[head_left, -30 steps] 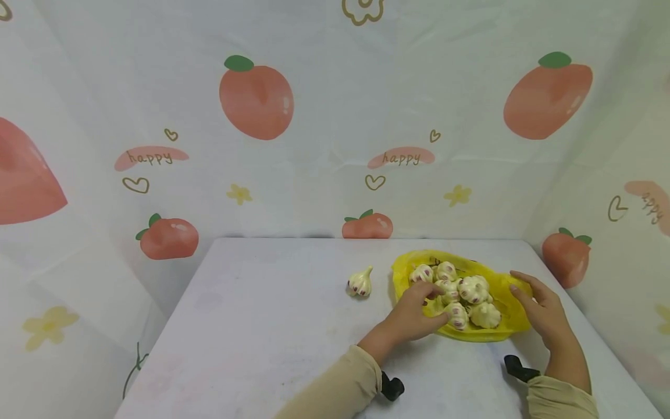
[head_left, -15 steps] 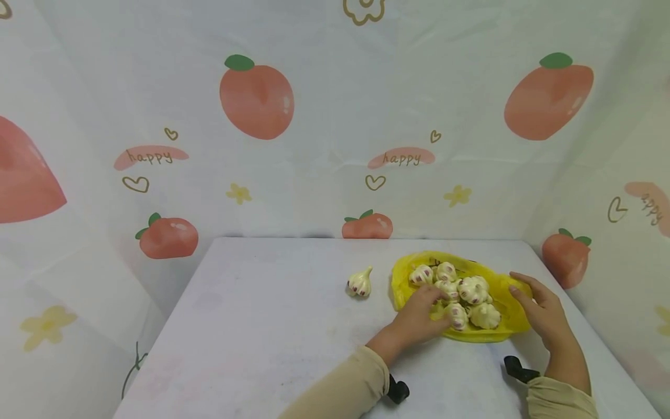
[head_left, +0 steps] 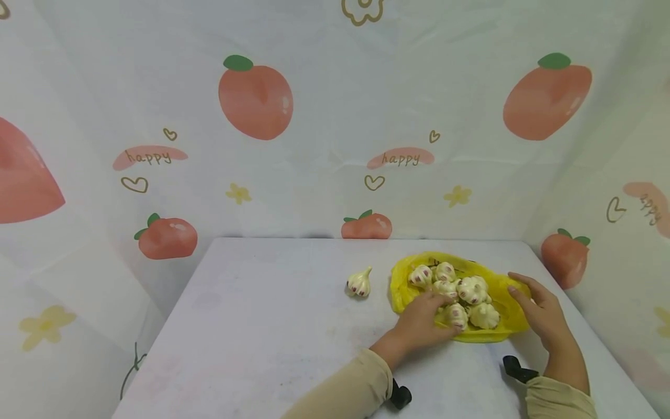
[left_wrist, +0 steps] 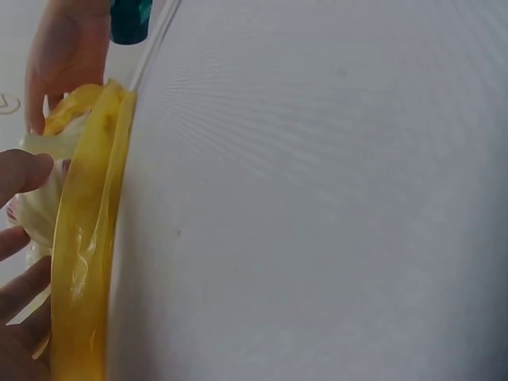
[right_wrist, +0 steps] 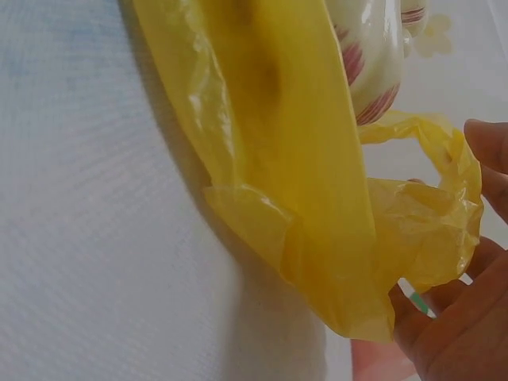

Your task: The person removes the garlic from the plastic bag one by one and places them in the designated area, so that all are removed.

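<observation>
A yellow plastic bag point(head_left: 510, 311), its mouth spread wide, lies at the table's right side with several garlic bulbs point(head_left: 473, 290) inside. At its near left edge my left hand point(head_left: 421, 322) holds a garlic bulb point(head_left: 457, 317) between thumb and fingers. In the left wrist view the thumb lies on one side of that bulb point(left_wrist: 36, 210) and the fingers on the other, behind the bag's wall. My right hand point(head_left: 546, 314) grips the bag's right end, with fingers curled around the thin plastic point(right_wrist: 429, 222) in the right wrist view.
A single garlic bulb point(head_left: 359, 283) rests on the white table point(head_left: 272, 326), left of the bag. Behind stands a white curtain point(head_left: 324, 105) printed with red fruit. Black wrist mounts point(head_left: 519, 370) stick out below the wrists.
My left hand has moved slightly right and toward the near edge, and its fingers have come around the front garlic bulb. The right hand and the bag stay nearly still.
</observation>
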Motion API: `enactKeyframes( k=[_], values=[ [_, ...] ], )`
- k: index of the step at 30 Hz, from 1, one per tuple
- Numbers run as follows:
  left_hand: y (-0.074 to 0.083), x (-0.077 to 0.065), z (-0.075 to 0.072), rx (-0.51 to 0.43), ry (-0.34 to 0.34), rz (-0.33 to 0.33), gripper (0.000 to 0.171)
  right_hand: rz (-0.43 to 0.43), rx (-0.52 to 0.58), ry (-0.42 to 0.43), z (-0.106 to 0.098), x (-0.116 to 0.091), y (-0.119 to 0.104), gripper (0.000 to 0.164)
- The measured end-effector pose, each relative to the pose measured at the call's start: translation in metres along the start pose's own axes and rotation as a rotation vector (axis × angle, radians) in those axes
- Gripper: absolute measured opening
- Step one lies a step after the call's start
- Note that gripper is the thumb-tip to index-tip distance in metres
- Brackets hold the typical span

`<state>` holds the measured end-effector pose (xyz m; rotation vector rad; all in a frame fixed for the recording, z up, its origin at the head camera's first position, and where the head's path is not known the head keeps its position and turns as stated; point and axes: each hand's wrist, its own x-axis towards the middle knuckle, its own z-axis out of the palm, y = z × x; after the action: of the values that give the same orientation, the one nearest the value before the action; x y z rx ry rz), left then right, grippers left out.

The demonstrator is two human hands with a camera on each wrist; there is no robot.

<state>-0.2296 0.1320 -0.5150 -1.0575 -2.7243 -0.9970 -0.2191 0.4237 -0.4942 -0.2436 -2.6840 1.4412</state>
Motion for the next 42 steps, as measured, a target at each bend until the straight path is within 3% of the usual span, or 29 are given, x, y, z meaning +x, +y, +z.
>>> enactKeyframes(
  k=[3,19,30,35,42],
  values=[
    [0.002,0.000,-0.001,0.026,0.006,-0.002,0.056,-0.004,-0.003,-0.004,0.000,0.001,-0.001,0.064],
    [0.005,0.000,-0.001,-0.034,-0.006,-0.062,0.050,-0.001,0.006,-0.002,0.000,0.001,0.000,0.063],
    [0.005,-0.001,-0.003,-0.113,0.014,-0.054,0.050,-0.004,0.001,0.008,0.000,0.001,0.002,0.063],
    [0.008,-0.001,-0.008,-0.170,0.056,-0.038,0.041,-0.005,0.001,0.007,0.000,0.001,0.002,0.062],
    [0.008,0.000,-0.012,-0.124,0.063,-0.006,0.040,-0.014,0.005,0.005,0.000,0.000,0.003,0.063]
  ],
)
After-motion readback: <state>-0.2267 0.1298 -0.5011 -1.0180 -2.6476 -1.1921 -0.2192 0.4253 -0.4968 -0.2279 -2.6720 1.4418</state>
